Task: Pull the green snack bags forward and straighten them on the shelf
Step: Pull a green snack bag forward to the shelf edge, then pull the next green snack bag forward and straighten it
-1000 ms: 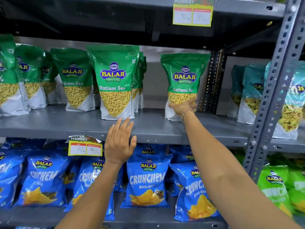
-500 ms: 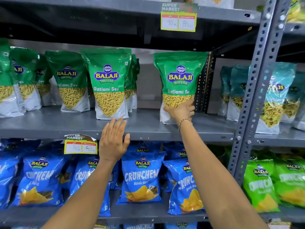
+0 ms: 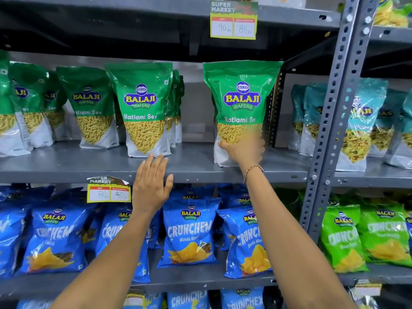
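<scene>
Several green Ratlami Sev bags stand on the grey middle shelf [image 3: 194, 166]. The rightmost green bag [image 3: 242, 101] stands upright near the shelf's front edge, and my right hand [image 3: 245, 150] grips its lower front. A second green bag [image 3: 142, 108] stands upright to the left, with more green bags behind it. Further left, another green bag [image 3: 91, 105] sits farther back, with more at the left edge. My left hand [image 3: 151, 186] is flat and spread in front of the shelf's edge, just below the second bag, holding nothing.
A perforated grey upright post [image 3: 334, 121] bounds the bay on the right; teal snack bags [image 3: 359, 126] stand beyond it. Blue Crunchem bags [image 3: 189, 233] fill the shelf below, light green ones [image 3: 343, 239] at lower right. Price tags [image 3: 108, 191] hang on the shelf edges.
The rightmost green bag has come forward toward the shelf's front edge in my right hand. My left hand has stayed open below the second bag.
</scene>
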Available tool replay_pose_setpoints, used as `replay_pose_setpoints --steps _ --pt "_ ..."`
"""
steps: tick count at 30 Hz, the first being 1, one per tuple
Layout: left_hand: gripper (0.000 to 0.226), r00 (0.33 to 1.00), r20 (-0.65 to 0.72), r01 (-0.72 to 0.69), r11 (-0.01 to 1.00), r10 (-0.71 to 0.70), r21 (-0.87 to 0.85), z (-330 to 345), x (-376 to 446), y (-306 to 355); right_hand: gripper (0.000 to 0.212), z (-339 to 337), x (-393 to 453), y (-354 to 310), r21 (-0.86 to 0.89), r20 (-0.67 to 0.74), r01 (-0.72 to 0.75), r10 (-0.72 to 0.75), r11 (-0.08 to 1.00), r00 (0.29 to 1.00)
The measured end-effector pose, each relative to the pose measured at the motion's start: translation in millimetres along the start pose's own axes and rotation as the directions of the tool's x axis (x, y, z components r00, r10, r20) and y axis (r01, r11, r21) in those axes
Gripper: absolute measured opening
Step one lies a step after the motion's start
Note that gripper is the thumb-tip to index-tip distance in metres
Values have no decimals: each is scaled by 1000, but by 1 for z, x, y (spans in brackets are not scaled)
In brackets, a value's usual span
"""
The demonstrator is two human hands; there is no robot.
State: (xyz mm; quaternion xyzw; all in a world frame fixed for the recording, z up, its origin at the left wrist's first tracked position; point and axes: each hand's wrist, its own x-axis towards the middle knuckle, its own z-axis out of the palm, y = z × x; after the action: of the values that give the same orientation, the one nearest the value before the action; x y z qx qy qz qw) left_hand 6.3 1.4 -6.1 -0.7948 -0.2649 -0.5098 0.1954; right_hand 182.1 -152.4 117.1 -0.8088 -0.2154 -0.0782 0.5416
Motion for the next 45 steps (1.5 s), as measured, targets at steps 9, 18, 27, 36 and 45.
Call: replay_pose_setpoints --steps 9,18,27,36,45 --pt "56 995 102 -5 1000 6 -10 -10 0 -1 125 -6 -11 -1 -8 -4 12 -12 1000 1000" --pt "56 984 176 58 994 -40 -97 -25 2 -1 130 -7 -18 -1 -2 8 11 -11 1000 1000" --pt "50 996 23 86 992 -85 -93 -62 -5 -103 95 13 -55 -30 48 -429 308 -258 950 866" --pt "54 988 121 97 995 -98 12 -74 -30 -237 60 114 -92 -112 179 -68 555 -553 812 830" --pt "59 995 98 38 998 -34 -41 -57 -37 -256 137 197 -94 -148 265 171 88 -137 960 976"
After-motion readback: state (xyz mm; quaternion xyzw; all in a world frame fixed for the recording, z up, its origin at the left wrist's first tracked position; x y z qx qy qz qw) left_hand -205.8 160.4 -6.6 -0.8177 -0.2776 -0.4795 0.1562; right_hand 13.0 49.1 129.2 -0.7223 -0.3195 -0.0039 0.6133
